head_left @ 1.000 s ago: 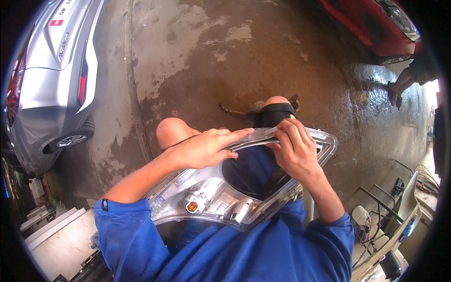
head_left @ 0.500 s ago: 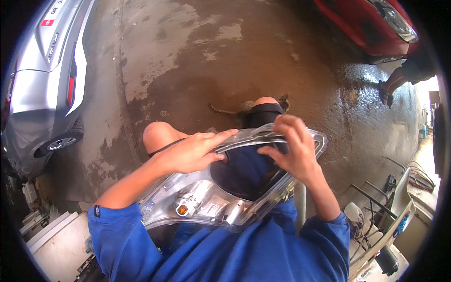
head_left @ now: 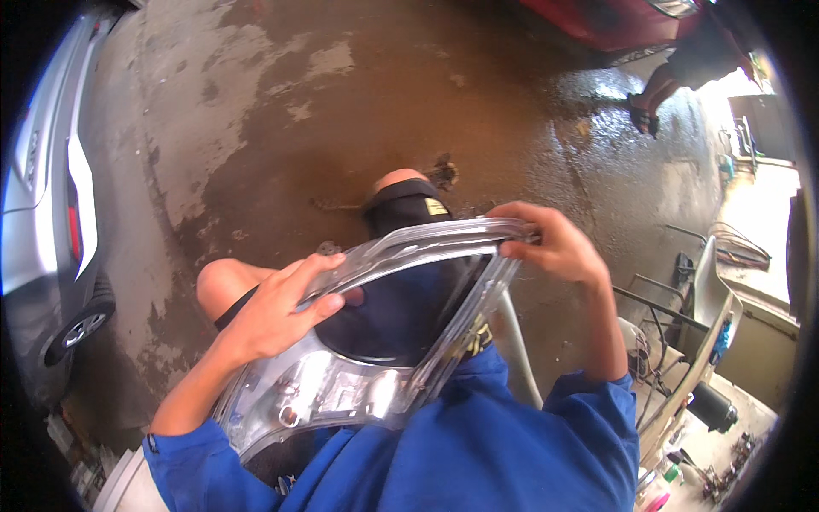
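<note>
A car headlight [head_left: 337, 388] with a silver inner housing and a clear plastic rim rests across my lap, tilted toward me. My left hand [head_left: 277, 311] grips the left part of the rim, thumb on the inner side and fingers along the outside. At the far right corner, my right hand [head_left: 559, 247] pinches the clear rim [head_left: 426, 243] between thumb and fingers. Between the rim and the silver housing lies a large dark area. The near edge of the headlight sits against my blue shirt [head_left: 478, 427].
Left stands a silver car [head_left: 43, 213]; a red car [head_left: 597, 26] is at the far right, near a person's leg [head_left: 661, 98]. A cat [head_left: 444, 173] is on the wet floor beyond my knee. A metal-framed chair [head_left: 704, 328] and clutter stand at right.
My right hand has slid along the rim to its right corner. My left hand has shifted left, its fingers spreading from the thumb. The headlight has tilted, and the view has swung right.
</note>
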{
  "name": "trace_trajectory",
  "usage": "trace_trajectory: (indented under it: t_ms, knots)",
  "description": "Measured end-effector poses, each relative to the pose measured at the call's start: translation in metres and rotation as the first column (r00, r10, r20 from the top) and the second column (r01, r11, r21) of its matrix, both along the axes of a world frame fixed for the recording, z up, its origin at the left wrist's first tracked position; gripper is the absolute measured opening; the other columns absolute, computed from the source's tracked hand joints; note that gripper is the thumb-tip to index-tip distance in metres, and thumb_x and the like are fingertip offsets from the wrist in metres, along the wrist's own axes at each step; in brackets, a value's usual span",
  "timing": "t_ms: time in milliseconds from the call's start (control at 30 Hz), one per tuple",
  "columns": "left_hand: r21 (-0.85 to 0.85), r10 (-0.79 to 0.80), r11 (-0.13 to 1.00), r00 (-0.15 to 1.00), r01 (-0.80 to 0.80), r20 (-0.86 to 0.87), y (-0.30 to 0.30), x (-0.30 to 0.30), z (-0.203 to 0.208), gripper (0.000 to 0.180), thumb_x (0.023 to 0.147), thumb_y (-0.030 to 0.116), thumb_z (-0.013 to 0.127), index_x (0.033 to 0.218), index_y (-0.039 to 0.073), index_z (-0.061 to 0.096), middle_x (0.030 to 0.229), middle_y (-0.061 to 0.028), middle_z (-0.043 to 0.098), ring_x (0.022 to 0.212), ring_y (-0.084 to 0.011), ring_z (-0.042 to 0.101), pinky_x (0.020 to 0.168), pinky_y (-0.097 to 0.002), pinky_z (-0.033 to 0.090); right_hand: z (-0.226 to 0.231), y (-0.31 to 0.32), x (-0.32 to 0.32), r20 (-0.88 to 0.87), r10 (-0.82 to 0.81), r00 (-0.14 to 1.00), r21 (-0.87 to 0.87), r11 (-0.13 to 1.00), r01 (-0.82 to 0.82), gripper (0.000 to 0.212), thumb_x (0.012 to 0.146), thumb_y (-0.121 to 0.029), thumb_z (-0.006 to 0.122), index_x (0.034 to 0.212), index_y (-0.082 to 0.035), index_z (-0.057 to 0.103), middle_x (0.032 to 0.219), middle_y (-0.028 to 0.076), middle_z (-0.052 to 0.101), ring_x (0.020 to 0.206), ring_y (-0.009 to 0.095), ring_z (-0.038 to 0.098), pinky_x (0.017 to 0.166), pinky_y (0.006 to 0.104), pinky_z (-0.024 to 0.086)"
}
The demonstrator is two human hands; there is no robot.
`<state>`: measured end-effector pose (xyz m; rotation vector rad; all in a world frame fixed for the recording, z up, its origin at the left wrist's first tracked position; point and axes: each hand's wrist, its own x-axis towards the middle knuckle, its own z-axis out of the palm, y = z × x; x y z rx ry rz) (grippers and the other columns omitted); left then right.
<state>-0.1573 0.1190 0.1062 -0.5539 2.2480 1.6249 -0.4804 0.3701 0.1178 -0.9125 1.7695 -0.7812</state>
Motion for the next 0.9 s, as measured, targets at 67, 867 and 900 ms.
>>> trace_trajectory:
  t_ms: [67,867,900]
  knots:
    - [0.016,0.011,1.000,1.000,-0.011,0.012,0.000,-0.001,0.002,0.063,0.104,0.047,0.063,0.148,0.003,0.050,0.142,-0.0210,0.060,0.134,-0.0349,0.058,0.113,-0.0429,0.043,-0.016,0.013,0.012,0.057,-0.114,0.992,-0.016,0.993,0.115,0.044,0.093,-0.020,0.079,0.132,-0.004,0.065,0.114,0.009,0.072,0.108,0.019,0.067,0.094,0.0368,0.055]
    - [-0.028,0.056,0.998,0.998,-0.056,-0.003,0.003,-0.004,0.010,0.052,0.098,0.032,0.074,0.136,0.000,0.059,0.135,-0.0217,0.067,0.128,-0.0386,0.063,0.110,-0.0436,0.048,-0.022,0.016,0.025,0.255,-0.191,0.948,-0.172,0.956,0.239,0.039,0.081,0.016,0.051,0.117,0.006,0.064,0.132,0.023,0.071,0.127,0.027,0.066,0.110,0.0402,0.049]
    - [-0.028,0.059,0.998,0.998,-0.059,-0.003,0.003,-0.005,0.010,0.052,0.098,0.031,0.074,0.136,0.000,0.059,0.135,-0.0214,0.067,0.128,-0.0385,0.063,0.110,-0.0436,0.048,-0.022,0.016,0.025,0.270,-0.199,0.942,-0.165,0.955,0.248,0.039,0.081,0.016,0.051,0.117,0.006,0.064,0.133,0.023,0.071,0.127,0.027,0.066,0.110,0.0401,0.049]
